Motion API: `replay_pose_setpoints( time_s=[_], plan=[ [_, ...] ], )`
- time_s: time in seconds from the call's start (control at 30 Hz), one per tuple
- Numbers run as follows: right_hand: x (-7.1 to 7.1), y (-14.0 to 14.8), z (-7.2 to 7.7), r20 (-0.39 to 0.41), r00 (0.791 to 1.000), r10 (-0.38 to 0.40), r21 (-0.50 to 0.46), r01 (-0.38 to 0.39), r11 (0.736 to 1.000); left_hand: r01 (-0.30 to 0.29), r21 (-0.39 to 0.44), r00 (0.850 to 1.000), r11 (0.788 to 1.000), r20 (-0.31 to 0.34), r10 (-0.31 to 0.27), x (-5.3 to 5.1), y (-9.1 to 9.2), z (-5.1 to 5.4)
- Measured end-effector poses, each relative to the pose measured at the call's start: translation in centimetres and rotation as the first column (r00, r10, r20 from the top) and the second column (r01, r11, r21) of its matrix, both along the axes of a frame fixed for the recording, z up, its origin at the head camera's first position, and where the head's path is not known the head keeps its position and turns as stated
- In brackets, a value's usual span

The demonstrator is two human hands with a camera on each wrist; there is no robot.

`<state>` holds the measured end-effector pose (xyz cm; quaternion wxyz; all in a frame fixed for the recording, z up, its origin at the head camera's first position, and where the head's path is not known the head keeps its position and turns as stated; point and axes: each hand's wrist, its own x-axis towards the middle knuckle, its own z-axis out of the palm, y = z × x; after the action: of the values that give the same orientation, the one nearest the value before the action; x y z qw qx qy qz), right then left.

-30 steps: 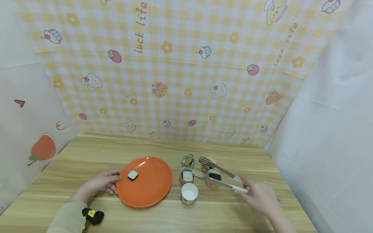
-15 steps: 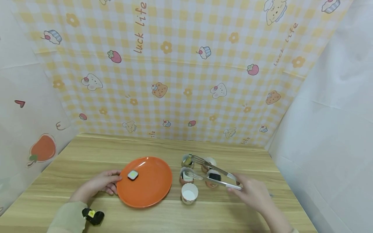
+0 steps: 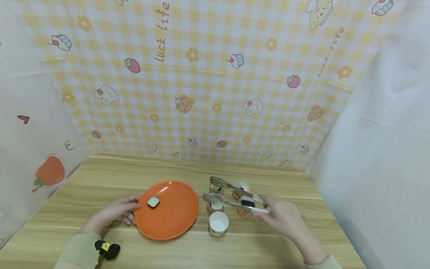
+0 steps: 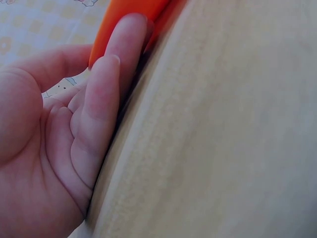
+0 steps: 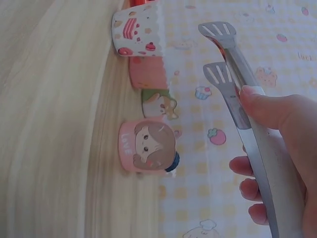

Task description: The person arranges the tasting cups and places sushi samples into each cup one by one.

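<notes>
My left hand (image 3: pixel 117 210) pinches the left rim of an orange plate (image 3: pixel 171 222), thumb on top and fingers beneath. The left wrist view shows those fingers under the plate's edge. A sushi piece (image 3: pixel 153 202), white with a yellow centre and dark wrap, lies on the plate. My right hand (image 3: pixel 280 216) grips metal tongs (image 5: pixel 267 163) by their handles. The tong arms stand apart with nothing visible between the tips, above two paper cups on the left. One is the back-left cup (image 3: pixel 216 191); the other is the middle-left cup (image 3: pixel 215 209), partly hidden by the tongs.
A white-lined front cup (image 3: pixel 218 224) stands nearest me. On the right are a cup (image 3: pixel 244 212) with a dark-topped piece (image 3: pixel 248 203) and a back-right cup (image 3: pixel 241 185). A patterned cloth (image 3: pixel 215 82) hangs behind the wooden table (image 3: pixel 268 248).
My right hand and the tongs have moved left, so the tips now reach over the left cups. My left hand and the plate have kept their place.
</notes>
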<state>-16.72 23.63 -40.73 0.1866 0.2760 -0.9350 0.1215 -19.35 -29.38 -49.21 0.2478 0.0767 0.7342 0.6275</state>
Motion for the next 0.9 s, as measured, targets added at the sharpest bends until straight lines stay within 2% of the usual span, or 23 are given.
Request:
replay_pose_setpoints(
  time_s=[0.33,0.67,0.9],
  plan=[
    [-0.6,-1.6,0.4,-0.075,0.997,0.029,0.041,-0.026,0.999,-0.008,-0.003,1.000,1.000,-0.001,0.008,0.0,0.0,-0.1],
    [-1.0,-3.1,0.6,-0.004,0.999,0.033,0.072,-0.033,0.997,-0.016,-0.015,1.000,1.000,-0.016,0.016,0.0,0.0,-0.1],
    [-1.1,-4.0,0.6,0.007,0.999,0.047,0.084,-0.047,0.995,-0.018,-0.016,1.000,1.000,-0.006,0.018,0.1,0.1,0.0]
  ],
)
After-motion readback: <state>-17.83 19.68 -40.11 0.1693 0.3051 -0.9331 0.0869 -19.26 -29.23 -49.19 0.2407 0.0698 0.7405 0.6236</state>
